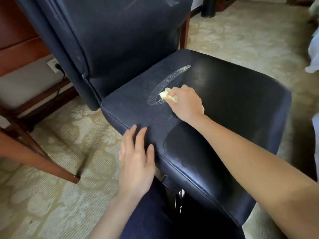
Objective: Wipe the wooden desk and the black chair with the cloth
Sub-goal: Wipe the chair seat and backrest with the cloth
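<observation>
Pressing the crumpled pale-yellow cloth (pixel 166 96) into the seat of the black padded leather chair (pixel 233 104), your right hand (pixel 185 102) is clenched round it, and the wad pokes out past your fingers towards the backrest. Your left hand (pixel 136 152) lies flat and relaxed on the seat's front-left edge, grasping nothing.

Watch the damp oval streak (pixel 168 83) just beside the cloth: left beaded like that, it will probably dry as a ring. With the cloth bunched so small, each stroke covers little. The duller left part of the seat could easily end up patchy next to the glossier right part. A hard push might also slide the chair back on the patterned beige carpet (pixel 57 195) towards the black plug in the white wall socket (pixel 55 66), so lean on your flat hand.

Only the legs and underside of the reddish-brown wooden desk (pixel 34 149) show at your left, so you cannot judge its top from here.

The one container is a black cylindrical bin (pixel 208 7) on the carpet beyond the chair. Its top is cut off, so its contents cannot be seen.
</observation>
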The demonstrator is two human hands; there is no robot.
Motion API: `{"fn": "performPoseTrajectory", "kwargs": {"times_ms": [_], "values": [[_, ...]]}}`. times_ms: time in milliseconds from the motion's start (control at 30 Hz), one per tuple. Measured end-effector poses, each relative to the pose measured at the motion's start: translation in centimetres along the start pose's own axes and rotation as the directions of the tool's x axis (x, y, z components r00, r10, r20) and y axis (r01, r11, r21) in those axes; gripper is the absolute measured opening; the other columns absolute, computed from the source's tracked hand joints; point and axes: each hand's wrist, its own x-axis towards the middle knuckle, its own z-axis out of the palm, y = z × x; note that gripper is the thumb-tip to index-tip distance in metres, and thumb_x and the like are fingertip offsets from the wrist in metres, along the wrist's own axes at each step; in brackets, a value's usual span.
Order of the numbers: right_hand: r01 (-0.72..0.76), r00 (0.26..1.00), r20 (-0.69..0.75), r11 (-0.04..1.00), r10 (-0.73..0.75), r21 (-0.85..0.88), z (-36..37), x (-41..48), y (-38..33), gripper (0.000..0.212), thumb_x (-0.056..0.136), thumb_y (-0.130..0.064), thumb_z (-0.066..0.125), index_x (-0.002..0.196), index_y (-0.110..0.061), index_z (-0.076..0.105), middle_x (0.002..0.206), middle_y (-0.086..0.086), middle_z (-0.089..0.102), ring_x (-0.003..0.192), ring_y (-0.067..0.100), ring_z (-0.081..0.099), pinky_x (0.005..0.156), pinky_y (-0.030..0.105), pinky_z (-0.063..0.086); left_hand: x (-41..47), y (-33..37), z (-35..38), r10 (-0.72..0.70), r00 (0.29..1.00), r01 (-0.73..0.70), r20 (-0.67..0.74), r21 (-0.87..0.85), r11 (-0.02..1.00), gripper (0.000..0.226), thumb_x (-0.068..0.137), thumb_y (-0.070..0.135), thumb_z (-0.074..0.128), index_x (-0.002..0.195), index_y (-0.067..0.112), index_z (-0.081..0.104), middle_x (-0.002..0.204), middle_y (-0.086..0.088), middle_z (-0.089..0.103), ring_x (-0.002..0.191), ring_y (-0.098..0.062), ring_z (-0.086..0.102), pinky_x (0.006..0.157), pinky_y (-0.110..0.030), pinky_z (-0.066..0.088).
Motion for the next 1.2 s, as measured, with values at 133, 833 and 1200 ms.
{"fn": "performPoseTrajectory", "kwargs": {"times_ms": [133,833,1200], "values": [[0.179,0.982,0.045,0.981,-0.182,0.070,-0.8,-4.0,-1.3,0.022,0.087,-0.039,0.061,0.104,-0.025,0.064,0.088,-0.007,0.041,0.094,0.022,0.049,0.064,0.029,0.032,4.1,-2.2,-0.1,-0.105,0.994,0.104,0.003,0.104,0.989,0.049,0.099,0.023,0.042,0.146,0.012,0.031,0.159,-0.009,0.009,0.147,-0.024,-0.003,0.119,-0.038,0.001],[0.199,0.947,0.201,0.949,-0.251,0.247,-4.8,-2.5,6.1,0.009,0.079,-0.023,0.074,0.088,-0.020,0.073,0.082,-0.002,0.050,0.081,0.015,0.047,0.076,0.025,0.035,10.3,-4.3,2.4,-0.115,0.993,0.109,-0.008,0.379,0.919,0.062,0.099,0.040,0.019,0.151,0.009,0.009,0.160,-0.006,0.000,0.147,-0.024,-0.007,0.118,-0.042,-0.005],[-0.087,0.996,-0.027,0.996,0.087,0.005,1.0,7.7,3.4,0.020,0.090,-0.026,0.058,0.106,-0.018,0.067,0.109,0.011,0.055,0.104,0.029,0.046,0.077,0.035,0.041,10.2,-4.5,3.0,-0.095,0.995,0.103,-0.040,0.438,0.893,0.062,0.098,0.041,0.014,0.151,0.011,0.011,0.160,-0.005,0.003,0.147,-0.024,-0.004,0.117,-0.042,-0.004]]}}
